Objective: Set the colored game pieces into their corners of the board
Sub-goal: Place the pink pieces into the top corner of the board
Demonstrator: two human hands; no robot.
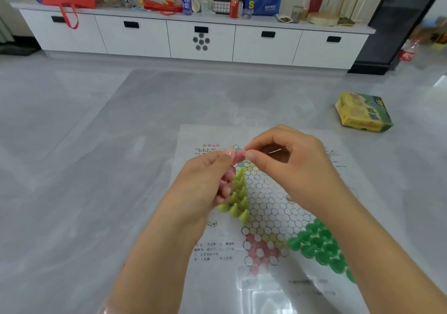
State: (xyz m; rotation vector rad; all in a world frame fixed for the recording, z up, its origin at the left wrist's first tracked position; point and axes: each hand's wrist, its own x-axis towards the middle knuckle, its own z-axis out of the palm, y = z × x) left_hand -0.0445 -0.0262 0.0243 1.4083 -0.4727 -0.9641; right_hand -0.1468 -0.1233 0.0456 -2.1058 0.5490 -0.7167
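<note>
Both hands pinch one pink piece [238, 157] above the board [273, 202], left hand [208, 178] also gripping more pink pieces, right hand [287, 161] nearer the empty pink corner [260, 253] below.

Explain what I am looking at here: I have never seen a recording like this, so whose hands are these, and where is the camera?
There is no machine: a person wears a camera on the head, looking down at their own hands. On the grey surface lies a paper game board printed with circles. Yellow-green pieces fill one corner, dark green pieces another; the printed pink corner is bare. The left hand holds several pink pieces, and the right hand pinches one of them with its fingers. A yellow-green box lies further off.
</note>
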